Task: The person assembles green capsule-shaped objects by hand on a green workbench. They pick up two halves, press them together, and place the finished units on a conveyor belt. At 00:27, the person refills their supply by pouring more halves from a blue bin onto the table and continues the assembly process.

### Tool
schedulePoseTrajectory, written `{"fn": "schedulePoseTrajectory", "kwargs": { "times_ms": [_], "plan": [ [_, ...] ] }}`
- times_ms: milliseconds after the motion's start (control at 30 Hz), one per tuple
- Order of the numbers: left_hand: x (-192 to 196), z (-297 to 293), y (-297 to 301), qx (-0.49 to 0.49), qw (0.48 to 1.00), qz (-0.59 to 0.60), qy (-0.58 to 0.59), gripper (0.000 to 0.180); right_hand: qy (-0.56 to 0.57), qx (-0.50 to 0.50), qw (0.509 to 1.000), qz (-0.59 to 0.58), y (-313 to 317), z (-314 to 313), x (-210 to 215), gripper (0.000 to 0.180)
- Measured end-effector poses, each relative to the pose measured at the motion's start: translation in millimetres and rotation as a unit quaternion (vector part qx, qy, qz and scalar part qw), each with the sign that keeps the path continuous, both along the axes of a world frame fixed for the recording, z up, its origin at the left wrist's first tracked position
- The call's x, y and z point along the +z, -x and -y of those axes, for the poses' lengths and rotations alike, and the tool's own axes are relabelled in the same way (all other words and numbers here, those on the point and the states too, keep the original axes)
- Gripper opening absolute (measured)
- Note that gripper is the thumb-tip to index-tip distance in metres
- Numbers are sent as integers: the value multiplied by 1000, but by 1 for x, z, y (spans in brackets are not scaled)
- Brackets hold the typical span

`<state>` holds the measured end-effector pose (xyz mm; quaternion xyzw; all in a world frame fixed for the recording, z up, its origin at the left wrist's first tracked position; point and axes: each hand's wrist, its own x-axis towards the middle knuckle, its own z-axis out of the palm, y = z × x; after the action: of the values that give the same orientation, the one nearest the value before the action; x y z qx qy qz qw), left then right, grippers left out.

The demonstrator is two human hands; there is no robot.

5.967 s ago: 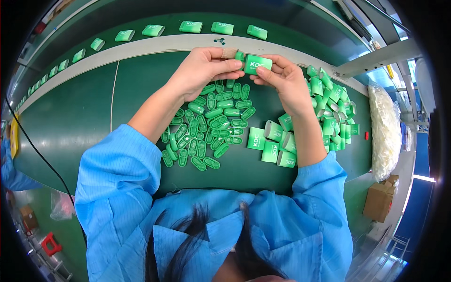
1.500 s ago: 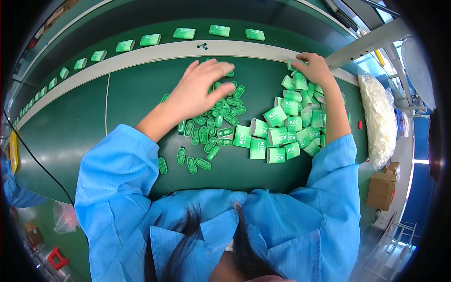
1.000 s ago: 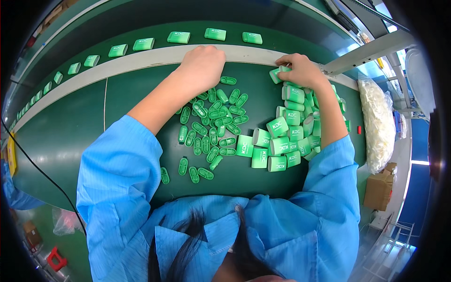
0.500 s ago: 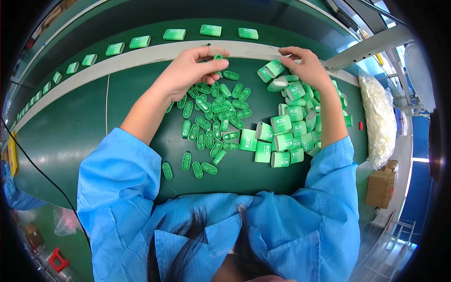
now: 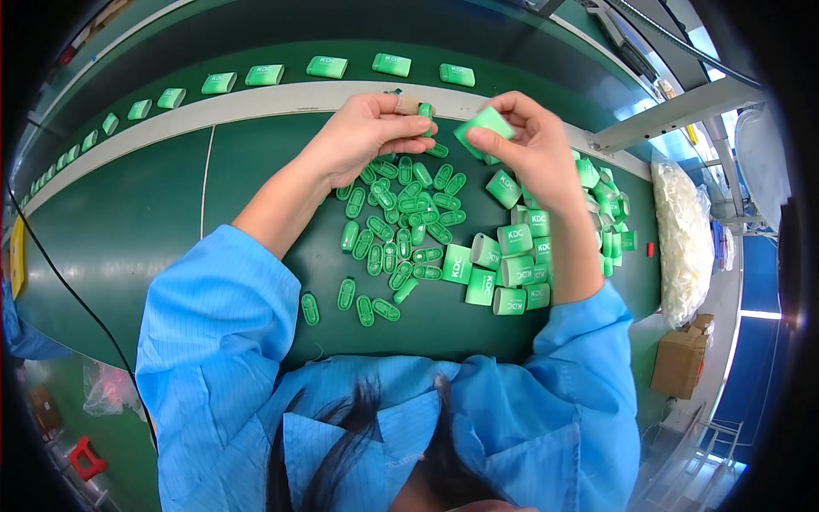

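Observation:
My left hand [image 5: 363,141] pinches a small green oval end cap [image 5: 426,119] upright between thumb and fingers. Facing it, a short gap away, my right hand [image 5: 536,154] grips a light green flat casing shell [image 5: 488,126], tilted and slightly blurred. Below my left hand, loose oval end caps [image 5: 412,206] lie spread on the dark green worktop [image 5: 256,196], some overlapping. A heap of hollow green-and-white shells [image 5: 514,240] lies under and around my right forearm, which hides part of it.
Past a pale rail [image 5: 281,100], a row of green casings [image 5: 327,66] lies along a green belt. A metal arm [image 5: 674,115] juts in at the right, above a clear bag of white pieces [image 5: 684,239]. Near it lies a small red piece [image 5: 650,249].
My right hand has taken a shell from the heap and moved left with it. My left hand has shifted slightly right with the end cap. The belt's casings sit slightly farther right and lower.

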<state>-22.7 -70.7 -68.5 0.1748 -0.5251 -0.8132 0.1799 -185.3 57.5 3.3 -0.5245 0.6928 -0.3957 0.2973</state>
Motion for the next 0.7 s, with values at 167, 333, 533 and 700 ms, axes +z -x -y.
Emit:
{"fn": "schedulePoseTrajectory", "kwargs": {
  "times_ms": [167,333,533,700],
  "plan": [
    [-2,-7,3,54,997,3,51,32,70,-37,957,279,-5,8,-43,29],
    [3,-16,3,96,991,20,88,33,55,-17,968,245,6,9,-43,28],
    [0,-22,6,104,989,10,101,33,53,-12,960,274,5,8,-50,30],
    [-1,-24,5,118,984,-10,130,34,70,2,956,287,5,6,-51,30]
  ]
}}
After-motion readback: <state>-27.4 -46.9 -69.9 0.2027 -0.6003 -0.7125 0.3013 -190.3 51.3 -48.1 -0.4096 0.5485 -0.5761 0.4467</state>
